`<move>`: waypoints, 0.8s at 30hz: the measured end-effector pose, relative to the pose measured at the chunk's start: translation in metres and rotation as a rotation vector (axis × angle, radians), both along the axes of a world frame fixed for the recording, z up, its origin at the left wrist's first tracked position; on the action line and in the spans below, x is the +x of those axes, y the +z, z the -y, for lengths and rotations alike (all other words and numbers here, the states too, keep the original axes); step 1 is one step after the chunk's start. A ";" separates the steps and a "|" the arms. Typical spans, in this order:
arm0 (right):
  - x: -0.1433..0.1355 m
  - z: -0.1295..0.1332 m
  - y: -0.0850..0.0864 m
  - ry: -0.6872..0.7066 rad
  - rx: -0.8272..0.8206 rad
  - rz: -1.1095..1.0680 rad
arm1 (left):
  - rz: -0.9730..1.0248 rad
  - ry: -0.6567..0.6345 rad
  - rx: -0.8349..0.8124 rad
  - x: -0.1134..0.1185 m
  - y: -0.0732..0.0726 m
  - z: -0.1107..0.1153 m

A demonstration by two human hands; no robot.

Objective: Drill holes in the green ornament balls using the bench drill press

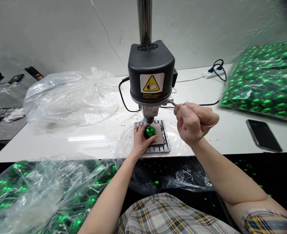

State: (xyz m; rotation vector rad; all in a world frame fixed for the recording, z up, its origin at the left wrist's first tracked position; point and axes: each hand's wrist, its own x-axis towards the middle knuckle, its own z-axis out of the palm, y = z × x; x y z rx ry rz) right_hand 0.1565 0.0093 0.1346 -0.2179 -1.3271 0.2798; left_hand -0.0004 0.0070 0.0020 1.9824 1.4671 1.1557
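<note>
My left hand [142, 140] is wrapped around a shiny green ball [150, 131], keeping it on a brownish board [160, 138] over the slotted metal base [166, 149]. Directly above the ball is the chuck of a black bench drill press [151, 71], with a yellow warning label on its front. Whether the chuck's tip touches the ball I cannot tell. My right hand [194, 122] is closed in a fist around the drill press's lever handle [172, 103], at the machine's right side. Dark green specks lie scattered over the base and board.
A big clear bag of green balls [263, 81] stands at the right, near a phone [264, 135] and a power strip [214, 74]. Crumpled clear plastic [70, 97] covers the table's left. Below the front edge, another plastic bag [48, 191] holds green balls.
</note>
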 end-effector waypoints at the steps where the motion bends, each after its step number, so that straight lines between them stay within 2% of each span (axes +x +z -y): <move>1: 0.001 0.000 -0.002 0.005 0.017 0.015 | -0.004 -0.001 -0.003 0.000 0.000 0.000; 10: 0.005 0.005 -0.019 0.033 0.099 0.134 | 0.003 0.018 0.023 -0.001 -0.006 -0.001; 12: 0.003 0.008 -0.018 0.034 0.091 0.136 | 0.005 0.020 0.026 0.000 -0.006 -0.002; 14: 0.001 0.007 -0.006 0.020 0.054 0.077 | 0.008 0.019 0.024 0.001 -0.004 -0.003; 17: -0.003 -0.001 0.028 0.014 -0.070 -0.020 | 0.025 0.080 0.020 0.005 0.003 0.005; 20: -0.003 -0.016 0.062 0.089 -0.304 -0.058 | -0.003 0.270 0.121 0.010 0.006 0.033; 21: -0.002 -0.020 0.070 0.125 -0.364 -0.079 | -0.031 0.296 0.168 0.012 0.004 0.047; 22: -0.001 -0.024 0.075 0.155 -0.402 -0.110 | -0.074 0.276 0.201 0.013 0.001 0.062; 24: 0.000 -0.028 0.077 0.171 -0.399 -0.152 | -0.218 0.082 0.197 0.014 -0.008 0.092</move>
